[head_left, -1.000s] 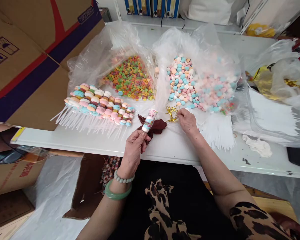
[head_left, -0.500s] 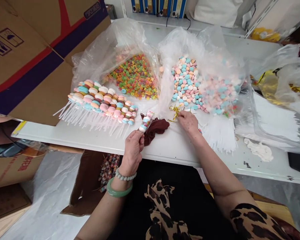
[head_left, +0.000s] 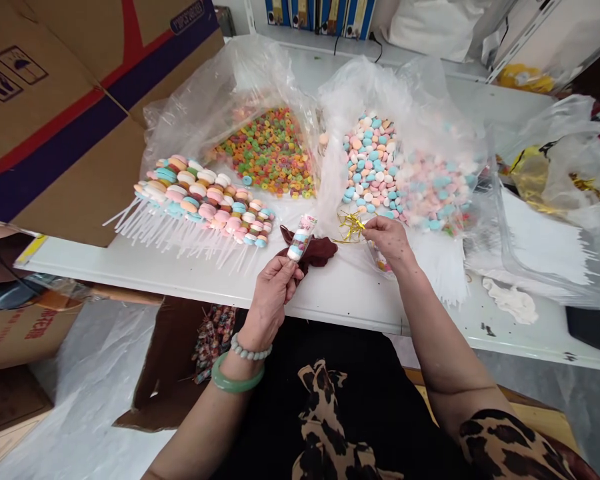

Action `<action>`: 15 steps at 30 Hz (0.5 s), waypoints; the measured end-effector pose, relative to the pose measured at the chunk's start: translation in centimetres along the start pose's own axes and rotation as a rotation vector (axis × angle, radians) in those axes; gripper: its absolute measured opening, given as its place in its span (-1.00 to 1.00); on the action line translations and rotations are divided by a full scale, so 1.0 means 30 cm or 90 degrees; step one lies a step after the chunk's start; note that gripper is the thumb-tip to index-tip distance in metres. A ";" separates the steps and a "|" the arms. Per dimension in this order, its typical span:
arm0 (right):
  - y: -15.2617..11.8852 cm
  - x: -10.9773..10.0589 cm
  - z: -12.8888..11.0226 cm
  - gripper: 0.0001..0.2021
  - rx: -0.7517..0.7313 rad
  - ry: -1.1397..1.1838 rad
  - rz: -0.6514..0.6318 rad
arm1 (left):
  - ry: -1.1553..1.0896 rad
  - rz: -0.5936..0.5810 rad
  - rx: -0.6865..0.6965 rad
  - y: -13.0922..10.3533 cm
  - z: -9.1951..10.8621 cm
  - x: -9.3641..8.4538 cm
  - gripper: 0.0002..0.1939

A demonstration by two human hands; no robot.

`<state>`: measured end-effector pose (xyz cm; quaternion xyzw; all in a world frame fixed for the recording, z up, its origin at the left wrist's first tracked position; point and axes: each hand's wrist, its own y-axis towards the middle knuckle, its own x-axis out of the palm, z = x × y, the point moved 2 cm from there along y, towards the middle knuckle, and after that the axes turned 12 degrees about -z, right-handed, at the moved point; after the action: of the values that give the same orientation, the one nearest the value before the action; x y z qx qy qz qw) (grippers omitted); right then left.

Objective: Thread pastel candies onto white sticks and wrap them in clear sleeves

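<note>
My left hand [head_left: 276,279] is closed round the lower end of a candy skewer [head_left: 299,241] in a clear printed wrapper, its stacked white, blue and pink sweets tilted up to the right. Behind it lies a crumpled dark brown cloth [head_left: 323,251]. My right hand [head_left: 389,241] pinches at the edge of a small pile of gold twist ties [head_left: 351,228] on the table; its fingertips close on one tie's end. Partly under that hand is a clear wrapper with coloured sweets [head_left: 380,260].
Rows of candy skewers [head_left: 210,203] on white sticks lie at left. Behind are bags of ring gummies [head_left: 275,153] and pastel candies [head_left: 373,160]. White sticks [head_left: 443,267] lie right, near a black phone-like slab [head_left: 587,327]. A large carton [head_left: 95,133] stands left.
My left hand has shifted slightly right, bringing the wrapped skewer more upright. My right hand has moved a little right at the gold ties, uncovering the wrapper beneath.
</note>
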<state>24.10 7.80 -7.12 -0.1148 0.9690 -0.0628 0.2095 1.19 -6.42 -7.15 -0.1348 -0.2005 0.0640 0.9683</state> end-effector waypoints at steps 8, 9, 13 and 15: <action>-0.056 -0.025 0.013 -0.72 0.072 0.209 -0.066 | -0.040 0.074 -0.074 0.012 -0.011 0.006 -0.76; -0.060 -0.025 0.021 -0.73 0.069 0.202 -0.061 | -0.039 0.080 -0.078 0.013 -0.013 0.006 -0.76; -0.063 -0.012 0.055 -0.84 0.041 0.087 -0.017 | -0.028 0.086 -0.085 0.010 -0.017 0.014 -0.77; -0.057 -0.005 0.068 -0.85 0.028 -0.003 0.000 | -0.028 0.077 -0.089 0.008 -0.018 0.020 -0.77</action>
<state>25.42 6.02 -8.61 -0.1104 0.9669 -0.0842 0.2142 1.93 -6.20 -7.47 -0.2122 -0.2172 0.1116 0.9462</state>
